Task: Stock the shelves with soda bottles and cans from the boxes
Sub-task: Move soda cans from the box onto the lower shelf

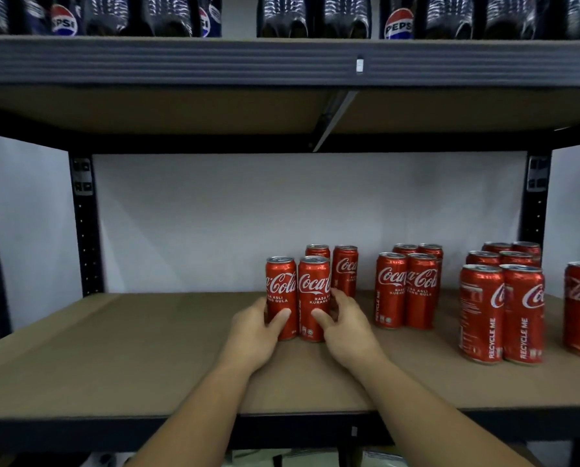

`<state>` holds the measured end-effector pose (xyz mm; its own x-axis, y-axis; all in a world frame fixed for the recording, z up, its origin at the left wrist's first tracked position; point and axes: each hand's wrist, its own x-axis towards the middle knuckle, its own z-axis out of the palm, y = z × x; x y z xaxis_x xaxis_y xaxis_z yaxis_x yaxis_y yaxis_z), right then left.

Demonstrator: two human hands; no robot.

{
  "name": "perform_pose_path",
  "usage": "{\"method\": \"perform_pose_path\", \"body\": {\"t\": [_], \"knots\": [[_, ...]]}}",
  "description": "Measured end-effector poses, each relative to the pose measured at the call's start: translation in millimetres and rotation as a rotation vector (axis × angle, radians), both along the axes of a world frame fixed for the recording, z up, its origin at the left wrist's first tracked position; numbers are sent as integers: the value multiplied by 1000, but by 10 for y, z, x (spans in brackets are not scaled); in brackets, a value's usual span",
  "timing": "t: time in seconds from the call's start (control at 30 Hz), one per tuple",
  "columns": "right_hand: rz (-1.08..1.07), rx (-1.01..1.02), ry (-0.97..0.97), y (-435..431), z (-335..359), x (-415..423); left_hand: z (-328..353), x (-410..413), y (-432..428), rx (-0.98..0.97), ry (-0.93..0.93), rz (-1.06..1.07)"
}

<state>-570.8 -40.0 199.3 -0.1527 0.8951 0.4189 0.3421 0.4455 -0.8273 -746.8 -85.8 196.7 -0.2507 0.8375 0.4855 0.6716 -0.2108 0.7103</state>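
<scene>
Now your left hand (253, 332) grips the left can (281, 288); your right hand (347, 332) grips the right can (313, 284) (touching, mid-frame).

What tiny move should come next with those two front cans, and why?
Probably release both. The left hand grips the left front can, the right hand the right front can; both stand upright on the shelf, before two rear cans.

Plain white wall (282, 214) fills the background. Small white tag (359, 65) is fixed high up, right of centre. Pale items (255, 459) lie at the bottom edge, identity unclear.
</scene>
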Motion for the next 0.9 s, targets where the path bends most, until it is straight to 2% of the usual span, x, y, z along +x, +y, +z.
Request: {"method": "perform_pose_path", "body": {"t": [0.37,0.9], "knots": [[-40,-111,4,11,-2,20,11,-1,1,-13,-22,-71],[-67,-100,38,-21,28,27,-6,-2,20,-25,-95,-77]]}}
